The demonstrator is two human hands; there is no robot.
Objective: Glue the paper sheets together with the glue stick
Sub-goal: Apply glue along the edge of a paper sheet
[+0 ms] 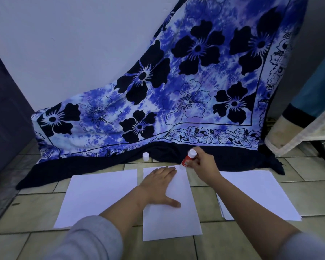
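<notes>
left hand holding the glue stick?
No: the left hand lies flat on the middle sheet, and the right hand grips the glue stick.

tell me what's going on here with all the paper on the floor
A person is gluing paper on a tiled floor. The left hand lies flat on the middle sheet, pressing it down. The right hand holds a red glue stick, tip down near that sheet's far right corner. Its white cap stands off by the blue floral cloth. Another sheet lies to the left and a small stack to the right.
</notes>
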